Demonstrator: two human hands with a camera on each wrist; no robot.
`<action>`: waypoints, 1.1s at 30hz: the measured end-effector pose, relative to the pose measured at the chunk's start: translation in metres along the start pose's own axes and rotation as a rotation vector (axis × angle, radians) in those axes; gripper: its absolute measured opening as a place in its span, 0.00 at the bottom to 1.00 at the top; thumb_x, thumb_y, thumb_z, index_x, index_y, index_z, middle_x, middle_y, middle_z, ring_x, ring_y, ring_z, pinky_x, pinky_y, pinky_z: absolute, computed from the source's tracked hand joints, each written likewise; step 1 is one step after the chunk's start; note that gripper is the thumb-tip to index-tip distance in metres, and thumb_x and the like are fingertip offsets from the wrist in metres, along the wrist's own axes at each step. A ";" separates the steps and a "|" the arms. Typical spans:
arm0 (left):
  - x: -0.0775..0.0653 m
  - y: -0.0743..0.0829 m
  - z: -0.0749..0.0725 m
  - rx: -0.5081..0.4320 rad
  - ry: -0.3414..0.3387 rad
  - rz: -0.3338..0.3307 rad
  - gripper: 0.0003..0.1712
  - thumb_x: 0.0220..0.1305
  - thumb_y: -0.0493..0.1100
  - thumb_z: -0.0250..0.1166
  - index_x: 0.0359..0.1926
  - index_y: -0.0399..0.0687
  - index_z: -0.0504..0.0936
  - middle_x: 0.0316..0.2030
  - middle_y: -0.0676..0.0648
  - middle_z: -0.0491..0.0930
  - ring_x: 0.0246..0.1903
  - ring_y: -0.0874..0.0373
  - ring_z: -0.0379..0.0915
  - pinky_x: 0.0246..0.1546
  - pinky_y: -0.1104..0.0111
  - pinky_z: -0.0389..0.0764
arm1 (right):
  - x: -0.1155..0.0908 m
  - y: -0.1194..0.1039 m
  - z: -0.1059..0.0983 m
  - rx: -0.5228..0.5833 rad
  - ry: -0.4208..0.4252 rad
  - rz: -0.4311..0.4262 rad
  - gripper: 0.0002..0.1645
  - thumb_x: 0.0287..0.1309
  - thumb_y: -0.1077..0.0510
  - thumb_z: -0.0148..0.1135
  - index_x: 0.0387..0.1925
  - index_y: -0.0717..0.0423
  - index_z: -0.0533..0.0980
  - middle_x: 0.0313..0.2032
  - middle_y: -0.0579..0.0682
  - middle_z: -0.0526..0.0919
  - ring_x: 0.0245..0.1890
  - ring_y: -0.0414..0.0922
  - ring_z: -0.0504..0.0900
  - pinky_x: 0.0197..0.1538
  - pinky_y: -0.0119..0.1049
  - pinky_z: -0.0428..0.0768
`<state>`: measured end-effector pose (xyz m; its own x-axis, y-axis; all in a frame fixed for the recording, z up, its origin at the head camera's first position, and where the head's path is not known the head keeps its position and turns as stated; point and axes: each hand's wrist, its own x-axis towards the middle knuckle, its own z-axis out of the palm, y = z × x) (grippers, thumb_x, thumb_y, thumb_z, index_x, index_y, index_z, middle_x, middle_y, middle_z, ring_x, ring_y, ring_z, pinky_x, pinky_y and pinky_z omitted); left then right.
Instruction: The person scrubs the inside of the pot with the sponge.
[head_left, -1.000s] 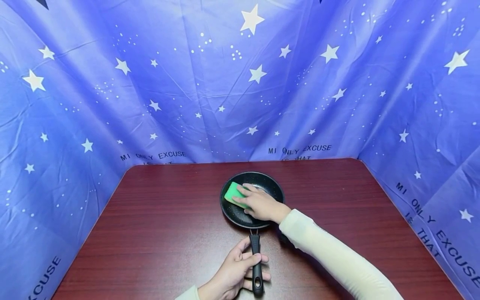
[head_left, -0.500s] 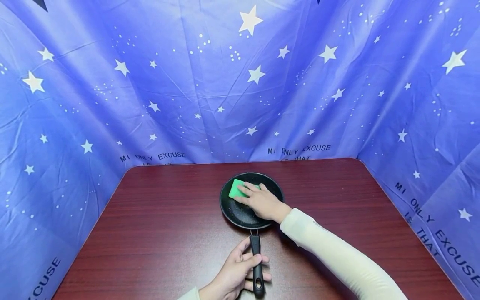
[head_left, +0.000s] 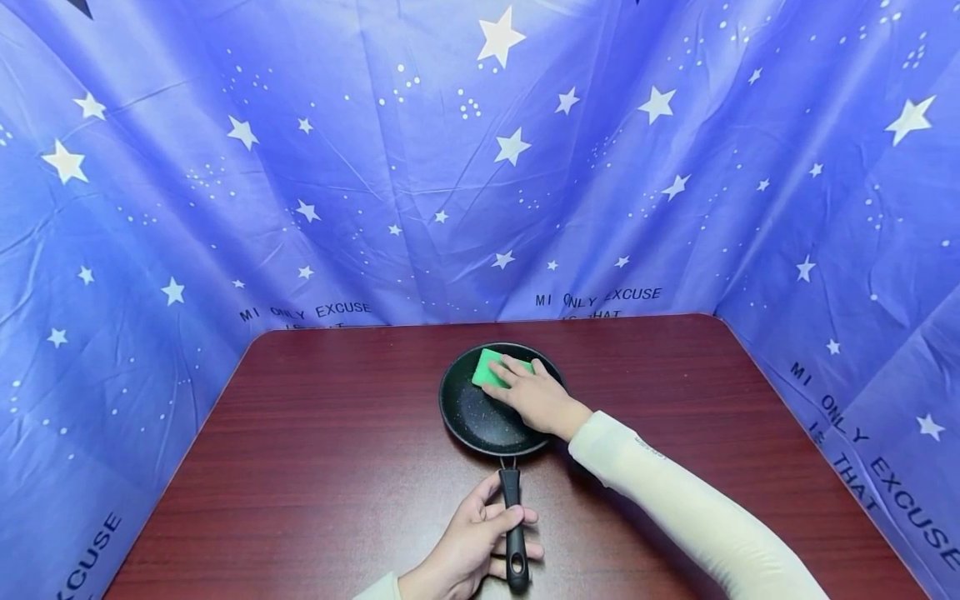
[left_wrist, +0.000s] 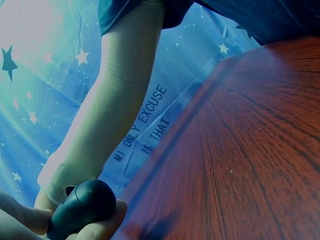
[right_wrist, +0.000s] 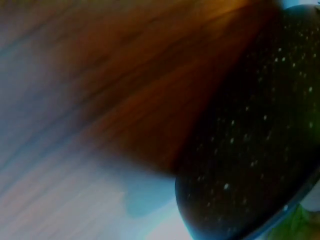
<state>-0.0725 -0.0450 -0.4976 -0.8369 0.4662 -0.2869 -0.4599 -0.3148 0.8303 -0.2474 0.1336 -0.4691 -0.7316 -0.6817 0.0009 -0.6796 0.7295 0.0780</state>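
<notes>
A black frying pan (head_left: 474, 421) with a speckled inside is at the middle of the far half of the table. My left hand (head_left: 468, 542) grips its black handle (head_left: 516, 546), thumb on top and fingers beneath. The left wrist view shows the handle's rounded end (left_wrist: 92, 202) between thumb and fingers. Inside the pan, at the far side, lies a green sponge (head_left: 489, 367). My right hand (head_left: 540, 400) presses on it with spread, fairly straight fingers, covering its right part. The right wrist view has the pan's dark speckled side (right_wrist: 250, 125) and a bit of green sponge (right_wrist: 292, 225).
The dark red wood-grain table (head_left: 322, 442) reaches back to a blue curtain (head_left: 420, 167) with white stars, hung on the sides too. A pale sleeve (head_left: 660, 492) covers the right forearm, which crosses over the table's right half.
My right hand has moved the sponge across the pan, from the left side toward the far side and right, baring the pan's left and near inside. The left hand stays on the handle.
</notes>
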 end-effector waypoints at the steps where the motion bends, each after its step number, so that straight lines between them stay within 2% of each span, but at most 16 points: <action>1: 0.000 0.000 0.000 -0.001 -0.001 0.001 0.41 0.78 0.37 0.61 0.83 0.46 0.51 0.47 0.41 0.87 0.33 0.46 0.90 0.29 0.50 0.91 | -0.001 0.001 0.000 0.000 -0.004 0.008 0.43 0.63 0.68 0.68 0.77 0.42 0.70 0.81 0.56 0.59 0.81 0.59 0.55 0.73 0.71 0.65; 14: 0.001 -0.002 -0.002 -0.010 -0.002 0.002 0.41 0.78 0.38 0.61 0.82 0.47 0.51 0.47 0.41 0.86 0.34 0.44 0.90 0.31 0.46 0.90 | -0.012 0.006 -0.002 -0.086 -0.060 0.107 0.41 0.63 0.65 0.71 0.75 0.43 0.73 0.79 0.57 0.62 0.80 0.59 0.58 0.69 0.70 0.70; 23: 0.001 -0.001 -0.001 -0.011 0.003 0.010 0.43 0.77 0.37 0.61 0.83 0.45 0.49 0.48 0.40 0.85 0.35 0.45 0.90 0.30 0.50 0.91 | -0.018 0.000 -0.019 -0.132 -0.130 0.186 0.33 0.67 0.64 0.67 0.72 0.44 0.76 0.76 0.58 0.68 0.77 0.60 0.63 0.67 0.70 0.70; 33: 0.001 -0.002 0.000 -0.029 0.001 0.014 0.44 0.78 0.37 0.61 0.83 0.44 0.47 0.47 0.41 0.85 0.35 0.45 0.90 0.32 0.46 0.90 | -0.023 -0.010 -0.030 -0.188 -0.168 0.238 0.25 0.66 0.62 0.68 0.64 0.46 0.82 0.71 0.59 0.74 0.71 0.59 0.68 0.52 0.63 0.76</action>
<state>-0.0724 -0.0439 -0.4999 -0.8435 0.4607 -0.2760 -0.4566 -0.3448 0.8201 -0.2222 0.1403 -0.4396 -0.8778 -0.4633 -0.1218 -0.4783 0.8330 0.2781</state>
